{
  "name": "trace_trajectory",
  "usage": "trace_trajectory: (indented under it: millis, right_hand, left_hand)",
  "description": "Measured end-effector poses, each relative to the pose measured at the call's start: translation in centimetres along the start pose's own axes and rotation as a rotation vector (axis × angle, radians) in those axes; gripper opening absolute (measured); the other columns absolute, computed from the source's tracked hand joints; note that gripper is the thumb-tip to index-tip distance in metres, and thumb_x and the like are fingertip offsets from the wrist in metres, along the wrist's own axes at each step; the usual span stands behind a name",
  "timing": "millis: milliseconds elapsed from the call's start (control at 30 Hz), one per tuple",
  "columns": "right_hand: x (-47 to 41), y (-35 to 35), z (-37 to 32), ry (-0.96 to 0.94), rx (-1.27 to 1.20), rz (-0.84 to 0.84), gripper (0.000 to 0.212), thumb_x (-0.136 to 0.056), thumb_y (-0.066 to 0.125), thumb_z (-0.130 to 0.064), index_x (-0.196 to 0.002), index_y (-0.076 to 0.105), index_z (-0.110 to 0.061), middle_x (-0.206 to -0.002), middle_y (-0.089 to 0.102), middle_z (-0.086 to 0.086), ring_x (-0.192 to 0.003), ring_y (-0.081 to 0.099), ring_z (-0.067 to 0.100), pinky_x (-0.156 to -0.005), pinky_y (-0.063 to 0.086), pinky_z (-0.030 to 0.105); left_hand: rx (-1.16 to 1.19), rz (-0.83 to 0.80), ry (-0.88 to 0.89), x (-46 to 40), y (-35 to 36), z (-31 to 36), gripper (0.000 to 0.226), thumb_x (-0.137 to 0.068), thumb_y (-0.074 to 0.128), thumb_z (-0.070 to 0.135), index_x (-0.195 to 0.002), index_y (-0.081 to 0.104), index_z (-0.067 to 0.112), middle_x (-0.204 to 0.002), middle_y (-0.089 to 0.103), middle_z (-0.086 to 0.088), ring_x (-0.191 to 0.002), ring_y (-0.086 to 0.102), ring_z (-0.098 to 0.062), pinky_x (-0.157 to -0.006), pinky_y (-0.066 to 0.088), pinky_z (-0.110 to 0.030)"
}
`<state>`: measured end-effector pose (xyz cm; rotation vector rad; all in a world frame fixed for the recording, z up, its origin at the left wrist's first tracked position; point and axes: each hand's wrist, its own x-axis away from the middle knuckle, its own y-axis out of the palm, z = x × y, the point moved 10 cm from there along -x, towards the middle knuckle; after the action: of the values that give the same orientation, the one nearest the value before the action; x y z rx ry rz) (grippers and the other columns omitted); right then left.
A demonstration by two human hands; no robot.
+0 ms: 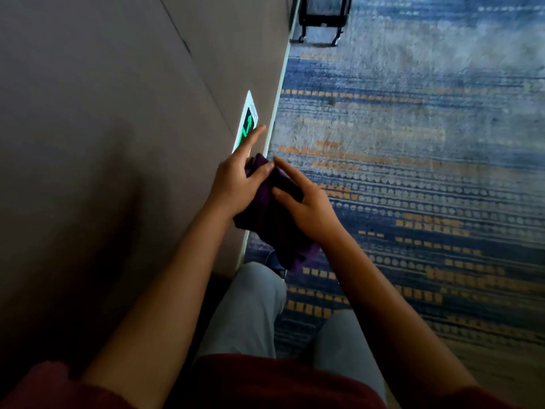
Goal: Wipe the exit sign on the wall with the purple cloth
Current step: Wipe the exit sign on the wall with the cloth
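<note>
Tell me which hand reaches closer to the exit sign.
The left hand: its extended fingers overlap the exit sign, while the right hand stays back on the purple cloth.

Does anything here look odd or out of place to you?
Only mildly: the exit sign sits very low on the wall, just above the carpet. Both the left hand and right hand hold the bunched purple cloth. Nothing looks spilled or damaged.

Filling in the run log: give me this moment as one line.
left hand: holds purple cloth | right hand: holds purple cloth | exit sign: low on wall, not yet wiped | step: bunching cloth
</note>
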<state>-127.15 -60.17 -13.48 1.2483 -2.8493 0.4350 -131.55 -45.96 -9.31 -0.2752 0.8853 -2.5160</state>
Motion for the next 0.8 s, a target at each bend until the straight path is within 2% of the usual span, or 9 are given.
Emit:
trace_trajectory:
  millis: [100, 200, 267, 367, 400, 467, 600, 700, 800]
  right_hand:
    - [-3.4, 1.4, 4.5, -0.019, 0.003, 0.000, 0.061, -0.102, 0.062, -0.022, -0.155, 0.040, -0.040, -0.135, 0.061, -0.014, -0.121, 0.062, 0.007, -0.103, 0.054, 0.038]
    - [-5.8, 2.8, 9.6, -0.008, -0.071, 0.000, 0.062, -0.102, 0.063, -0.024, -0.155, 0.038, -0.042, -0.127, 0.063, -0.026, -0.116, 0.066, 0.005, -0.100, 0.057, 0.036]
    - [-6.9, 3.8, 12.5, -0.008, -0.138, -0.013, 0.059, -0.101, 0.064, -0.025, -0.153, 0.041, -0.041, -0.120, 0.066, -0.034, -0.114, 0.067, 0.000, -0.098, 0.058, 0.033]
    - [-8.6, 7.0, 16.8, -0.018, -0.233, -0.024, 0.053, -0.101, 0.064, -0.018, -0.149, 0.048, -0.035, -0.136, 0.067, -0.004, -0.127, 0.064, 0.017, -0.109, 0.050, 0.049]
    - [-9.1, 7.7, 18.7, -0.021, -0.244, -0.018, 0.051, -0.101, 0.063, -0.015, -0.148, 0.051, -0.030, -0.139, 0.065, 0.002, -0.130, 0.061, 0.018, -0.113, 0.047, 0.049]
    - [-10.2, 8.5, 20.3, -0.056, -0.285, -0.026, 0.045, -0.102, 0.059, -0.012, -0.146, 0.055, -0.021, -0.140, 0.065, 0.001, -0.132, 0.059, 0.014, -0.116, 0.044, 0.045]
    - [-12.0, 9.6, 23.4, -0.067, -0.306, 0.008, 0.036, -0.102, 0.054, -0.012, -0.134, 0.066, -0.022, -0.119, 0.073, -0.022, -0.115, 0.065, -0.002, -0.097, 0.049, 0.017]
    - [-12.7, 9.8, 24.3, -0.081, -0.338, 0.016, 0.035, -0.103, 0.054, -0.008, -0.131, 0.067, -0.024, -0.119, 0.072, -0.020, -0.115, 0.065, -0.002, -0.096, 0.047, 0.015]
    - [-13.5, 10.3, 24.8, -0.098, -0.367, 0.013, 0.035, -0.104, 0.053, -0.007, -0.133, 0.068, -0.021, -0.124, 0.072, -0.011, -0.117, 0.065, 0.003, -0.097, 0.049, 0.019]
  left_hand:
    - [0.022, 0.000, 0.002, -2.5, 2.2, -4.1, 0.067, -0.093, 0.064, 0.029, -0.156, 0.041, 0.033, -0.154, 0.052, 0.003, -0.130, 0.058, -0.011, -0.112, 0.049, -0.037]
    - [0.039, 0.015, -0.018, -4.9, 4.5, -8.9, 0.069, -0.092, 0.068, 0.029, -0.156, 0.041, 0.028, -0.157, 0.049, 0.000, -0.131, 0.056, -0.009, -0.113, 0.047, -0.036]
    - [0.077, 0.033, -0.040, -6.0, 5.3, -11.7, 0.074, -0.088, 0.072, 0.030, -0.155, 0.040, 0.027, -0.152, 0.054, -0.003, -0.125, 0.063, -0.016, -0.110, 0.051, -0.038]
    - [0.064, 0.069, -0.069, -7.4, 6.8, -17.9, 0.073, -0.084, 0.077, 0.030, -0.149, 0.046, 0.038, -0.118, 0.074, -0.016, -0.103, 0.075, -0.029, -0.098, 0.058, -0.045]
    - [0.062, 0.091, -0.070, -7.8, 7.8, -20.0, 0.070, -0.083, 0.078, 0.031, -0.145, 0.048, 0.043, -0.106, 0.077, -0.017, -0.098, 0.076, -0.028, -0.095, 0.059, -0.046]
    - [0.062, 0.121, -0.063, -8.5, 8.8, -21.9, 0.066, -0.082, 0.078, 0.033, -0.140, 0.049, 0.046, -0.098, 0.078, -0.017, -0.094, 0.076, -0.027, -0.093, 0.059, -0.047]
    - [0.124, 0.154, -0.030, -9.6, 10.3, -24.2, 0.060, -0.084, 0.076, 0.031, -0.140, 0.055, 0.039, -0.120, 0.074, -0.002, -0.103, 0.075, -0.017, -0.099, 0.057, -0.045]
    - [0.123, 0.161, 0.015, -9.9, 10.5, -24.2, 0.061, -0.086, 0.077, 0.026, -0.143, 0.055, 0.033, -0.128, 0.068, 0.007, -0.109, 0.073, -0.014, -0.103, 0.055, -0.043]
    - [0.105, 0.184, 0.050, -9.9, 10.0, -24.3, 0.062, -0.086, 0.076, 0.028, -0.143, 0.054, 0.035, -0.125, 0.072, 0.001, -0.108, 0.073, -0.014, -0.103, 0.055, -0.042]
